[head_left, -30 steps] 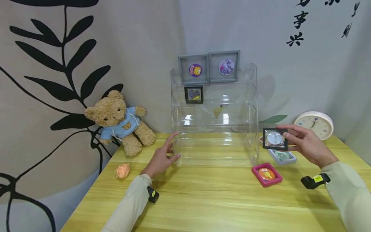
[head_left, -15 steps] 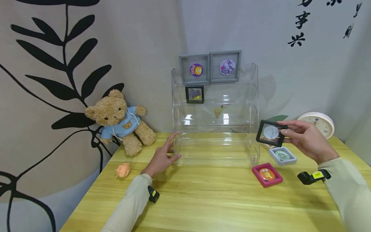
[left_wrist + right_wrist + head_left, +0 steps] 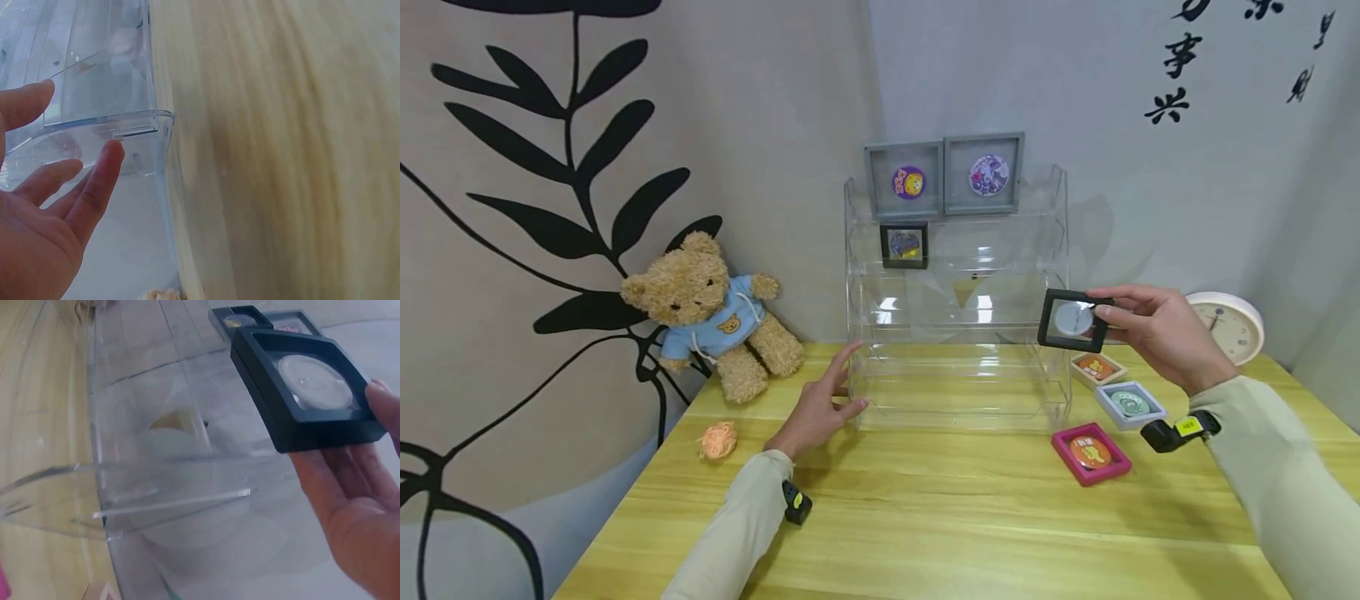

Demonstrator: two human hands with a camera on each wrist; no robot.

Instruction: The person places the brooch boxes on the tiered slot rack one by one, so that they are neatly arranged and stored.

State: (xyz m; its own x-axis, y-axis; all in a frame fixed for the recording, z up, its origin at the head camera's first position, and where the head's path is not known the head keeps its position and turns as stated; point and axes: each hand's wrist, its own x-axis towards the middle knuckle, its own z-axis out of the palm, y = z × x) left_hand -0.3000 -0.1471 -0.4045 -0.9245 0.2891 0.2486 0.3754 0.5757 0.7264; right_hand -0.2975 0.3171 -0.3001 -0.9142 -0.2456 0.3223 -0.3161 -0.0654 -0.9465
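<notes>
My right hand [image 3: 1176, 335] pinches a black square display frame [image 3: 1072, 320] by its right edge, thumb in front. Inside it is a pale round badge [image 3: 315, 382]. The frame is held in the air, tilted, by the right side of a clear tiered acrylic rack [image 3: 955, 327]. At the rack's lower left side is my left hand [image 3: 820, 410], fingers extended and spread; whether the fingertips press it I cannot tell. Two grey frames [image 3: 943, 175] with round badges stand on the top tier. A smaller black frame [image 3: 904, 246] stands one tier below, at the left.
On the table right of the rack lie a pink frame [image 3: 1091, 454], a pale lilac frame [image 3: 1131, 404] and a beige frame [image 3: 1097, 367]. A round white clock [image 3: 1228, 327] leans behind them. At left are a teddy bear [image 3: 715, 317] and an orange yarn ball [image 3: 718, 441].
My right hand has carried the black frame leftward and up, from above the lilac frame to the rack's right side. The beige frame now shows. The left hand has stayed put.
</notes>
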